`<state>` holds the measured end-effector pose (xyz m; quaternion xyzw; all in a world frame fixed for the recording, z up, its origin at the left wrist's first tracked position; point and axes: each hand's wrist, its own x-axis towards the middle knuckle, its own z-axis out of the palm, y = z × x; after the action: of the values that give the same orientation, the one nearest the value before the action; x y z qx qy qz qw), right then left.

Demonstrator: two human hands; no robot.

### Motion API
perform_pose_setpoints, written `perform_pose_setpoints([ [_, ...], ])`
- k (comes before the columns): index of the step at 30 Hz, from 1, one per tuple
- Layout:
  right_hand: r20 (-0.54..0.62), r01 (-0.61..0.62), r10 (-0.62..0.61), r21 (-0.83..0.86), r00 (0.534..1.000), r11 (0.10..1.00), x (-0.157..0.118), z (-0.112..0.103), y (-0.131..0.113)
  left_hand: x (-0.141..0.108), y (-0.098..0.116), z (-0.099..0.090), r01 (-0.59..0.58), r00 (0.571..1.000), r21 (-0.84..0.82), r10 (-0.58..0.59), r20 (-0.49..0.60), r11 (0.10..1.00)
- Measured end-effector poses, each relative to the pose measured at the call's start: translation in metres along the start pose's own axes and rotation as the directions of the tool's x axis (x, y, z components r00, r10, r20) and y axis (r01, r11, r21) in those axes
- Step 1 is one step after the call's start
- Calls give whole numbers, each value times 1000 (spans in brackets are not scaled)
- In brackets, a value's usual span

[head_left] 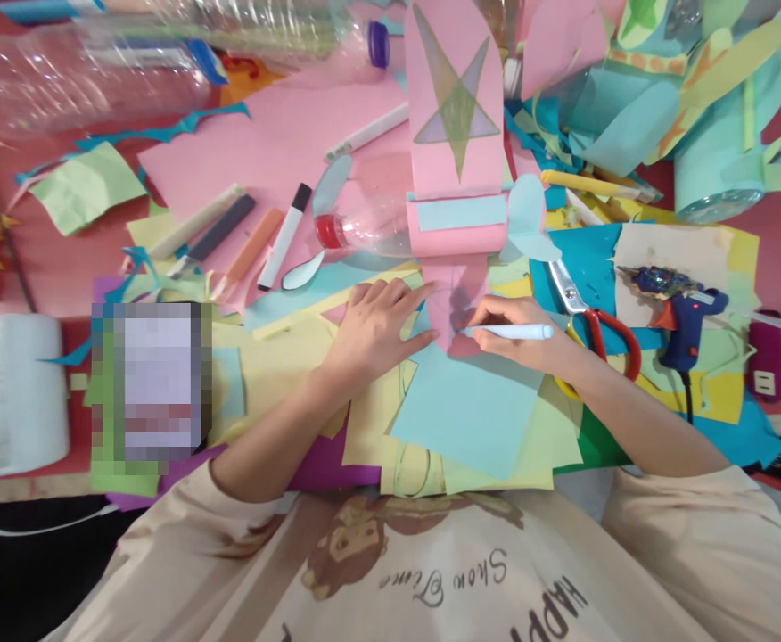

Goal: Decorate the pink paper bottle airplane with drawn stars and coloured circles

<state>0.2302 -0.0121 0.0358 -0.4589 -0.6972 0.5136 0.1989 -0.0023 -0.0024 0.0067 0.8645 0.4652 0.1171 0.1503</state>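
Two hands flank the pink paper (457, 275) overlapping the light-blue sheet (464, 406): the right hand (522, 314) pinches a pale pen (524, 332) near its tip, and the left hand (374, 325), fingers spread, should press the edge flat.

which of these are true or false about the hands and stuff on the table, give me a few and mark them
1. The right hand holds a light blue pen, its tip at a pink piece. True.
2. The left hand holds scissors. False: the left hand holds no tool; the scissors lie to the right of the right hand.
3. A glue gun lies to the right of the scissors. True.
4. The bottle just beyond the left hand has a green cap. False: that bottle has a red cap.
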Motion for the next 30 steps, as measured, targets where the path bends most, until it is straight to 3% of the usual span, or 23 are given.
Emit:
perform_pose_setpoints([
  [3, 3, -17, 17, 1, 1000, 1000, 0, -1, -1, 0, -1, 0, 5, 1000, -2, -5, 4, 1000],
  [9, -87, 63, -64, -15, 994, 998, 2, 1, -2, 0, 0, 1, -4, 1000, 8, 4, -11, 1000],
  [17, -3, -18, 18, -16, 1000, 1000, 1, -1, 1, 0, 1, -1, 10, 1000, 2, -10, 13, 1000],
  [30, -81, 53, -53, -3, 995, 999, 2, 0, 3, 1, 0, 0, 2, 1000, -5, -2, 4, 1000],
])
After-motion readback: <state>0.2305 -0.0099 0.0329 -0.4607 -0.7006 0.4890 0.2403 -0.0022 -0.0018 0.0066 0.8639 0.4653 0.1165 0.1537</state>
